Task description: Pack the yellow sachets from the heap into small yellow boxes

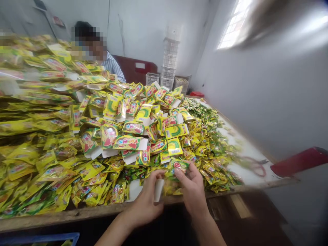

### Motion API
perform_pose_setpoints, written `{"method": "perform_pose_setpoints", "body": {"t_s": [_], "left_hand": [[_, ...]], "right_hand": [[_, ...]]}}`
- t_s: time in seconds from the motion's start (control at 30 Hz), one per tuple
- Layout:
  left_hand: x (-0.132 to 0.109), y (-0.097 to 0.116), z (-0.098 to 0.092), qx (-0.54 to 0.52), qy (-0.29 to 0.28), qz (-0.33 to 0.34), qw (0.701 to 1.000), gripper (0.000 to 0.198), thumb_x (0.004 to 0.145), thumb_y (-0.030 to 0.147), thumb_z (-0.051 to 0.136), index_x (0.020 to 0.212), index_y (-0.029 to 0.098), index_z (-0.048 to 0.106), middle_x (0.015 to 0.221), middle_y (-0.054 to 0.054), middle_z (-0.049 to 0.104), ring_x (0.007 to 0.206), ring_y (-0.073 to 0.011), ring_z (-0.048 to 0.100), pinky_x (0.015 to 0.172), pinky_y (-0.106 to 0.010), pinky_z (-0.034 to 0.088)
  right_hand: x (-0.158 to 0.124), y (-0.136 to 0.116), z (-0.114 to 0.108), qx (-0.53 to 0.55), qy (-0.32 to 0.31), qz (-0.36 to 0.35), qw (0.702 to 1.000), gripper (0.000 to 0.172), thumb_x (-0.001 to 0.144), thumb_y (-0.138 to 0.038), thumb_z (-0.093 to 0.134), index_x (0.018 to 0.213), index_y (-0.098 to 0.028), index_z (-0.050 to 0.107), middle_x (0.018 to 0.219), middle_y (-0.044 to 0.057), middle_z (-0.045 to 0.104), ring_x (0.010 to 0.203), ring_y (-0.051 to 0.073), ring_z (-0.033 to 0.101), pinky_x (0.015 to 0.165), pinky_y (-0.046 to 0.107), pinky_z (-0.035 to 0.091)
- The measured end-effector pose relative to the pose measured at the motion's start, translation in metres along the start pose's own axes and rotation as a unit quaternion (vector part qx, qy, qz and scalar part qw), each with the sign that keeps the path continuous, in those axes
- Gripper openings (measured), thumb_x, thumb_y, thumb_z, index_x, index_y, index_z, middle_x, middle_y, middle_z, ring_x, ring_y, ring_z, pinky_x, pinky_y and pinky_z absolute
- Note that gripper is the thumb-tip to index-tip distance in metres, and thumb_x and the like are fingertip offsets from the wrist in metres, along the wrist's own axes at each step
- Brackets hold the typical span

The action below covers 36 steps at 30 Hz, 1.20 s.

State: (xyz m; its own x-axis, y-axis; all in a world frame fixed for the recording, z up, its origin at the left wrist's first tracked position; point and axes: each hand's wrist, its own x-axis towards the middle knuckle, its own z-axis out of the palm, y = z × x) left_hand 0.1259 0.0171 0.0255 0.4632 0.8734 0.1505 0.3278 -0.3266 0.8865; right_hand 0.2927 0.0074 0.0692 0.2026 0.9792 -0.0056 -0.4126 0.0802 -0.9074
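At the table's near edge my left hand (147, 198) is closed around a small yellow carton (159, 189), whose white flap faces me; much of it is hidden by my fingers. Just to its right, my right hand (193, 188) pinches a green and yellow candy packet (178, 165) with a watermelon picture, between thumb and fingers. The packet is beside the carton's far end; whether they touch I cannot tell. Beyond my hands lies a heap of open yellow cartons (129, 142) with white flaps. Loose yellow packets (215, 164) spread to the right.
Filled yellow pouches (23, 157) are piled high at left. Scissors (256, 165) and a red cylinder-like object (297, 162) lie on the right. A person (112, 66) is behind the heap. White crates (167, 71) are stacked at the back. A blue crate rim (51, 238) shows below.
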Motion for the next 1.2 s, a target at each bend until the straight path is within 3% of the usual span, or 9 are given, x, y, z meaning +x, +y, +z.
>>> {"method": "perform_pose_setpoints", "body": {"t_s": [0.1,0.23,0.33,0.53,0.67,0.8,0.93,1.1,1.2], "left_hand": [[0.004,-0.007,0.005,0.113,-0.027,0.066,0.991,0.086,0.061,-0.004,0.056,0.137,0.029,0.033,0.134,-0.006,0.045,0.127,-0.0254,0.041,0.107,-0.042,0.034],[0.019,-0.003,0.002,0.243,-0.010,0.033,0.969,0.034,0.070,0.018,0.066,0.102,0.022,0.054,0.100,-0.005,0.058,0.094,-0.0251,0.057,0.082,-0.037,0.046],[0.023,0.009,0.003,0.334,0.059,0.001,0.941,0.023,0.074,0.031,0.066,0.087,0.021,0.050,0.088,-0.004,0.056,0.082,-0.0262,0.057,0.072,-0.036,0.043],[0.008,0.020,0.009,0.446,0.144,-0.046,0.882,0.011,0.084,0.026,0.054,0.081,0.023,0.044,0.080,-0.003,0.053,0.074,-0.0248,0.056,0.064,-0.035,0.039],[-0.001,0.016,0.013,0.453,0.153,-0.073,0.875,0.013,0.082,0.026,0.057,0.083,0.022,0.045,0.082,-0.004,0.052,0.075,-0.0263,0.056,0.066,-0.036,0.041],[-0.013,0.022,0.013,0.326,0.138,-0.109,0.929,0.024,0.079,0.035,0.065,0.084,0.022,0.046,0.086,-0.004,0.053,0.078,-0.0259,0.057,0.066,-0.034,0.044],[-0.037,0.028,0.001,0.042,0.076,-0.148,0.985,0.027,0.083,0.043,0.063,0.094,0.023,0.049,0.092,-0.003,0.060,0.084,-0.0236,0.060,0.072,-0.032,0.047],[-0.073,0.019,-0.001,-0.303,0.072,-0.220,0.924,0.029,0.080,0.038,0.070,0.100,0.022,0.056,0.096,-0.003,0.071,0.094,-0.0240,0.066,0.082,-0.033,0.050],[-0.090,0.012,0.005,-0.381,0.120,-0.253,0.881,0.048,0.067,0.034,0.082,0.108,0.021,0.061,0.099,-0.005,0.075,0.093,-0.0255,0.069,0.083,-0.033,0.052]], "right_hand": [[0.000,-0.009,-0.007,-0.023,0.023,-0.019,0.999,0.029,0.079,-0.031,0.075,0.102,-0.018,0.062,0.091,0.004,0.066,0.074,0.015,0.059,0.052,0.021,0.050],[-0.006,-0.016,-0.007,-0.128,0.053,-0.078,0.987,0.023,0.081,-0.031,0.072,0.098,-0.017,0.064,0.086,0.003,0.066,0.073,0.015,0.059,0.056,0.023,0.051],[-0.012,-0.009,0.000,-0.262,0.054,-0.141,0.953,0.020,0.083,-0.029,0.070,0.099,-0.018,0.066,0.085,0.002,0.066,0.075,0.016,0.060,0.068,0.027,0.050],[-0.017,0.010,0.007,-0.456,-0.020,-0.189,0.869,0.001,0.083,-0.019,0.066,0.083,-0.019,0.065,0.079,0.001,0.060,0.073,0.016,0.055,0.068,0.026,0.041],[-0.012,0.000,0.005,-0.505,-0.113,-0.136,0.845,0.018,0.077,-0.011,0.067,0.065,-0.018,0.056,0.069,-0.003,0.053,0.068,0.013,0.050,0.061,0.023,0.036],[-0.004,-0.011,0.003,-0.490,-0.248,-0.100,0.830,0.016,0.073,-0.007,0.072,0.068,-0.018,0.061,0.077,-0.004,0.056,0.073,0.012,0.054,0.065,0.022,0.037],[-0.003,-0.011,0.006,-0.459,-0.246,-0.074,0.850,0.027,0.066,-0.006,0.079,0.084,-0.020,0.066,0.079,-0.005,0.060,0.075,0.013,0.057,0.066,0.021,0.039],[-0.016,-0.001,0.015,-0.410,-0.318,-0.098,0.849,0.026,0.076,-0.004,0.074,0.095,-0.022,0.069,0.086,-0.003,0.065,0.084,0.013,0.060,0.075,0.021,0.042],[-0.024,0.011,0.017,-0.412,-0.318,-0.096,0.848,0.026,0.073,-0.004,0.076,0.092,-0.021,0.069,0.082,-0.003,0.064,0.079,0.013,0.059,0.073,0.022,0.041]]}}
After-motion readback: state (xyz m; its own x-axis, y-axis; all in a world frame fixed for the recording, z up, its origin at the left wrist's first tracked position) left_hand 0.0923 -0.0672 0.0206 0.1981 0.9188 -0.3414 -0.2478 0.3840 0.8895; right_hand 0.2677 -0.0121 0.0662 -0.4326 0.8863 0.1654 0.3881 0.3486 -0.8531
